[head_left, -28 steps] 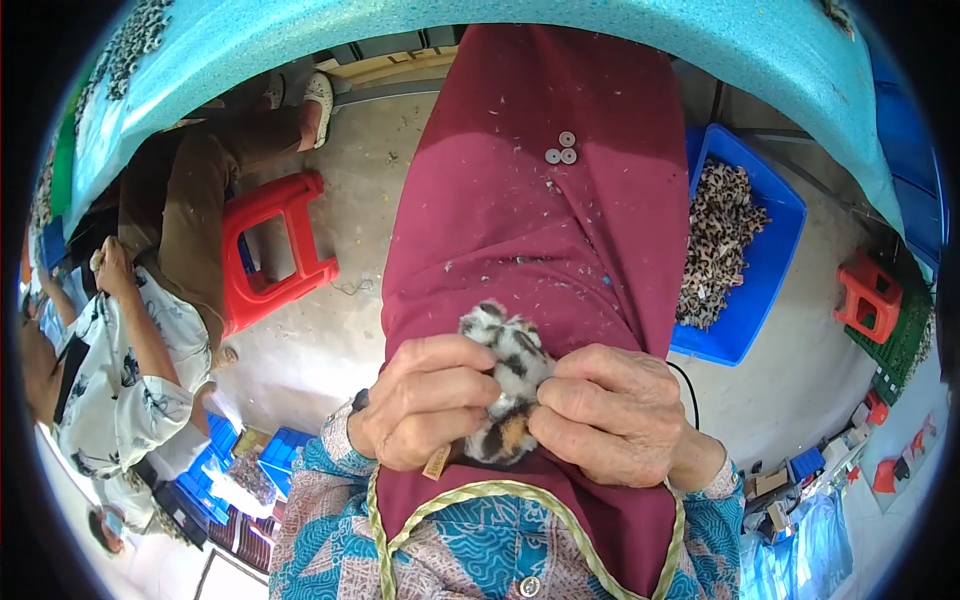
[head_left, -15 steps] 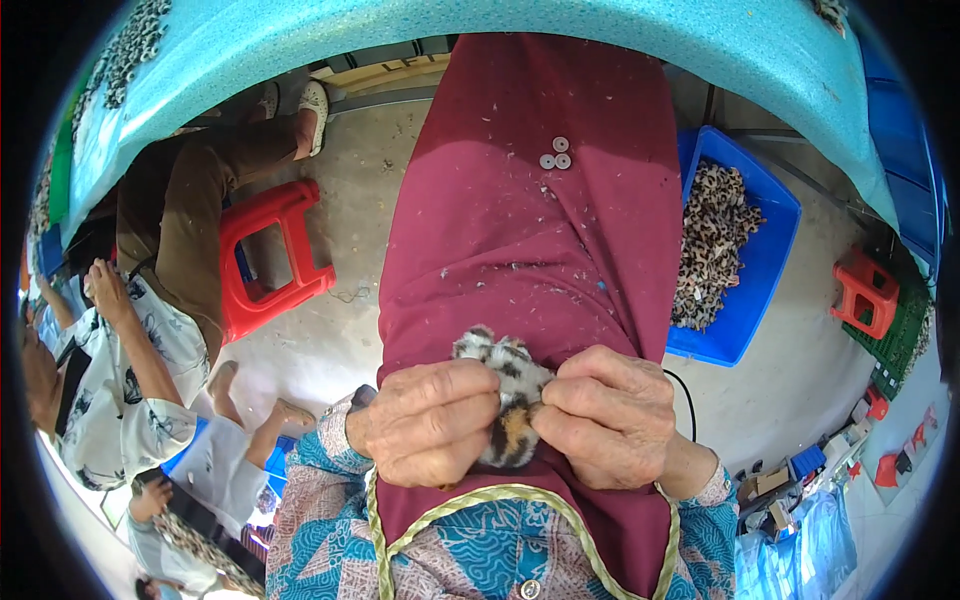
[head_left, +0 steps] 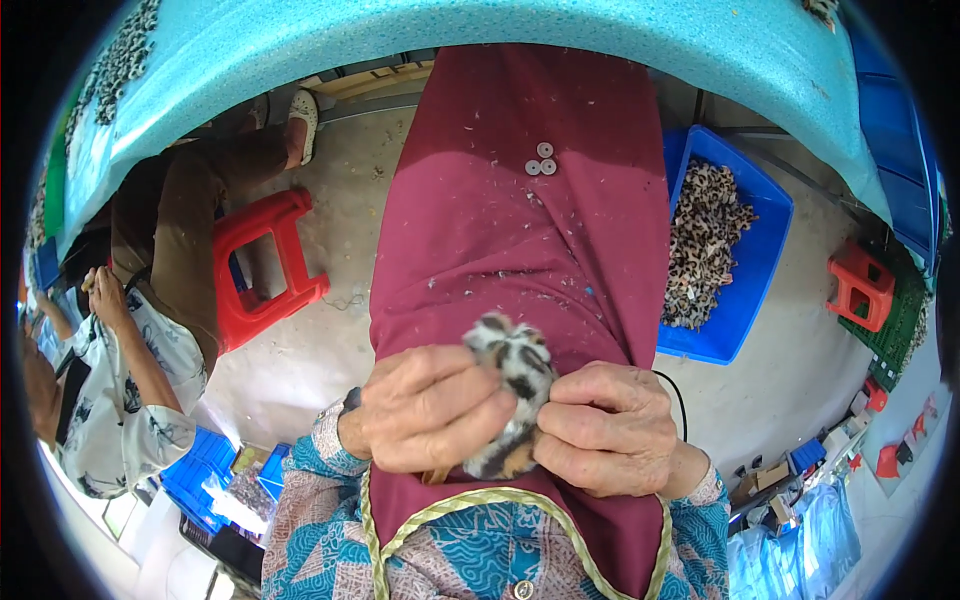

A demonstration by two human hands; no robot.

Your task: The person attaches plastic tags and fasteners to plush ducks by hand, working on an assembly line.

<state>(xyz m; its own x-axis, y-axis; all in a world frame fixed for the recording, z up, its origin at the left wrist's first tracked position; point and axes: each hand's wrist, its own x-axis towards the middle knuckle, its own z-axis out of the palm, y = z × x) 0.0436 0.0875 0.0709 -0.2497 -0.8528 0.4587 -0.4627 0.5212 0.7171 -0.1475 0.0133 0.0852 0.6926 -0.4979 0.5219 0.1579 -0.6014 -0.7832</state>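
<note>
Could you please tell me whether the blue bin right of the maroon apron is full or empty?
The blue bin is partly filled: small mottled pieces heap along its left, with bare blue showing at right.

Apron (head_left: 470, 230): three discs (head_left: 548, 167) are laid on it, beyond the plush piece (head_left: 522, 372).
Bin (head_left: 757, 265): on the floor (head_left: 345, 215) it is placed, at right.
Stool (head_left: 291, 245): it is placed at left.

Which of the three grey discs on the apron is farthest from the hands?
The uppermost disc in the picture: the lower two discs lie side by side, closer to the left hand and right hand.
</note>
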